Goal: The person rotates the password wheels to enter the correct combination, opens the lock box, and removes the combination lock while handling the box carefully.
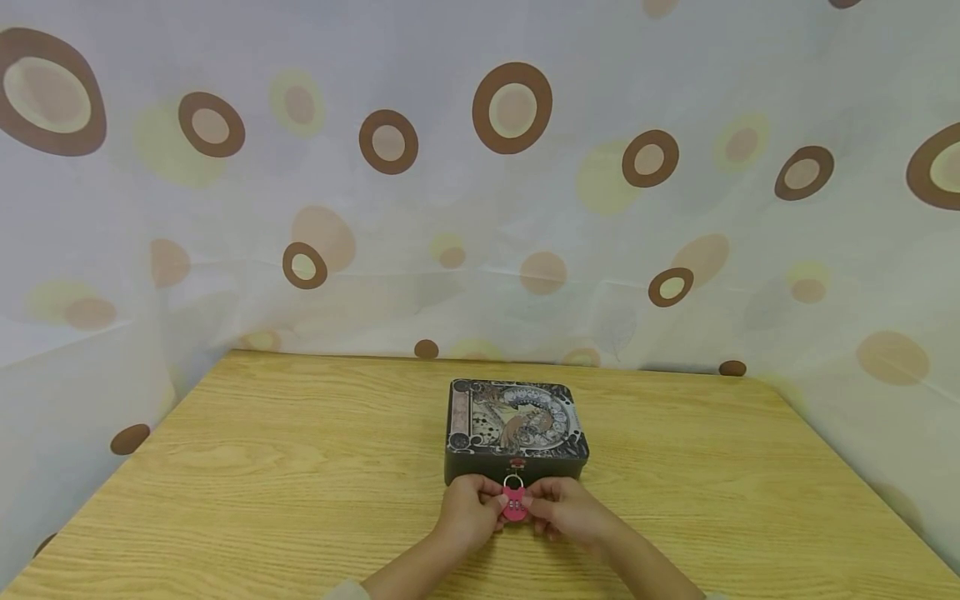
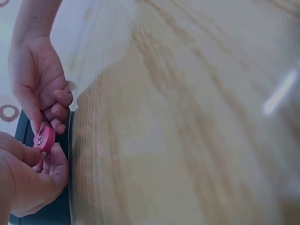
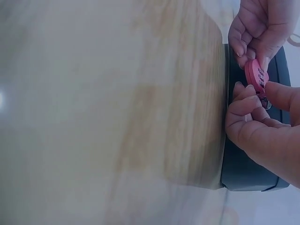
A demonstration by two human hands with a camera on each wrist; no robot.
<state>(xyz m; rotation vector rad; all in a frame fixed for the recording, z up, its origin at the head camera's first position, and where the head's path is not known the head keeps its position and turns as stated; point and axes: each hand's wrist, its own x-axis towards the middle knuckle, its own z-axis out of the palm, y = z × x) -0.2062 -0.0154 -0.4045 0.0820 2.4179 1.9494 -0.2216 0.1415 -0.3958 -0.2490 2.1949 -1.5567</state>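
Observation:
A pink combination padlock point(image 1: 514, 505) with number dials is upright at the front of a dark box point(image 1: 461, 463) with an ornate picture on its lid. Its shackle point(image 1: 513, 479) rises toward the box's small front clasp point(image 1: 517, 463); whether it is locked I cannot tell. From the left, my left hand point(image 1: 470, 510) pinches the padlock's side between thumb and fingers. My right hand point(image 1: 573, 508) grips the opposite side, its thumb near the dials. In the right wrist view, fingers of both hands surround the padlock point(image 3: 256, 75).
The box stands on a wood-grain table point(image 1: 315, 467), its lid down. Behind and at both sides hangs a pale cloth point(image 1: 420, 217) printed with brown and yellow ovals.

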